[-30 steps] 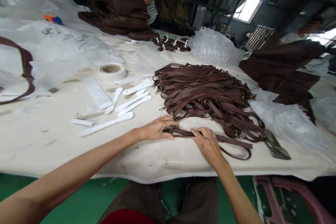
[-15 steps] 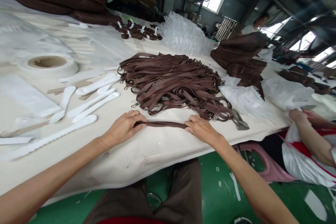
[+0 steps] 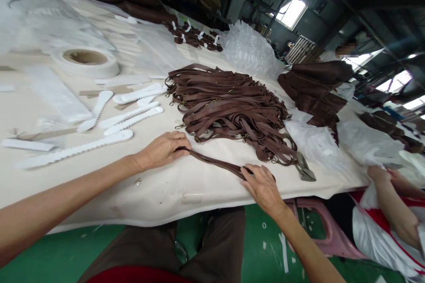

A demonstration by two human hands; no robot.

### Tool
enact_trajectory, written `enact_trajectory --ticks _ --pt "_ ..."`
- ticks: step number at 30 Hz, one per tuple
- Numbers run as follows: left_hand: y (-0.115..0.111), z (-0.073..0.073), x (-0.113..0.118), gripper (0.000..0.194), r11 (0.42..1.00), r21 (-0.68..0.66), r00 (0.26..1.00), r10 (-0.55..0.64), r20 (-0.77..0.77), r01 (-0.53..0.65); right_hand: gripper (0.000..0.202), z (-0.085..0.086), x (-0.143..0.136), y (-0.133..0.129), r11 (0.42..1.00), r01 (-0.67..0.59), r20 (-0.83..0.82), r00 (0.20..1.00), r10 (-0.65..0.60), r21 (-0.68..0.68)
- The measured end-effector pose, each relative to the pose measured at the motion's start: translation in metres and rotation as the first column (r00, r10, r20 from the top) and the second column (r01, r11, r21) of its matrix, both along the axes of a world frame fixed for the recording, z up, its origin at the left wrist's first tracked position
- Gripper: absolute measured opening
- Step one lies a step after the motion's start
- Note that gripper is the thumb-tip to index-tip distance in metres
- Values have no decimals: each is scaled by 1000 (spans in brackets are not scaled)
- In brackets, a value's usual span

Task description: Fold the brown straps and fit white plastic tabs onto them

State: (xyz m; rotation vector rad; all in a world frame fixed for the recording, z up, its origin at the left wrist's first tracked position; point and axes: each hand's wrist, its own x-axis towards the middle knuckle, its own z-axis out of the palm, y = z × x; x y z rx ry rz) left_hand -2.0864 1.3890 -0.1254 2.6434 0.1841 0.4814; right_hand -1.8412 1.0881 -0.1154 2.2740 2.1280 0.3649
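A folded brown strap (image 3: 215,159) runs between my two hands near the front edge of the table. Its left end is pinched in my left hand (image 3: 164,150), fingers closed round it. My right hand (image 3: 262,185) grips the other end, and a short loop of strap shows past its fingers. Just beyond them lies a big pile of brown straps (image 3: 229,106) with small metal clips along its edges. A grey-green piece (image 3: 303,168) sits at the pile's right corner.
White notched strips (image 3: 79,148) and a white tape roll (image 3: 84,62) lie to the left. Clear plastic bags (image 3: 249,48) and brown cloth (image 3: 315,84) are farther back. At the right, a person's hands (image 3: 381,174) work by a pink chair (image 3: 322,216).
The view has shifted, moving the table's contents rightward. My right hand has moved lower and closer to the table edge, so the strap now slopes down to the right.
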Motion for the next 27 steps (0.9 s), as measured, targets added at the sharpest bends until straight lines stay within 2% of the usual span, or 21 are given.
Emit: enact_trajectory --ticks 5,8,13,15,18,20,22,24,27 --pt "0 3 1 36 1000 -21 1000 9 -6 -10 33 29 -1 31 986 -59 -35 998 55 -156" --pt "0 3 1 33 999 -39 1000 5 1 -5 30 39 2 45 962 -119 -34 993 114 -244" --pt "1 4 2 29 999 -51 1000 4 -3 -4 17 35 12 57 947 -138 -83 989 118 -291" --pt "1 5 3 27 998 -61 1000 12 -9 -13 24 32 14 59 951 -155 -65 988 143 -267" --pt "2 7 4 22 997 -72 1000 18 -24 -20 47 32 13 59 941 -232 -43 973 228 -246" --pt "3 9 5 19 997 -78 1000 9 -26 -11 57 37 12 59 902 -312 -47 949 312 -299" --pt "5 9 6 17 996 -86 1000 -7 -18 5 50 46 11 58 840 -380 -80 921 381 -387" --pt "7 9 7 15 996 -90 1000 -14 -10 13 38 54 11 58 785 -413 -139 908 396 -462" --pt "10 7 9 11 995 -96 1000 -13 -6 12 40 63 10 58 735 -447 -178 890 419 -510"
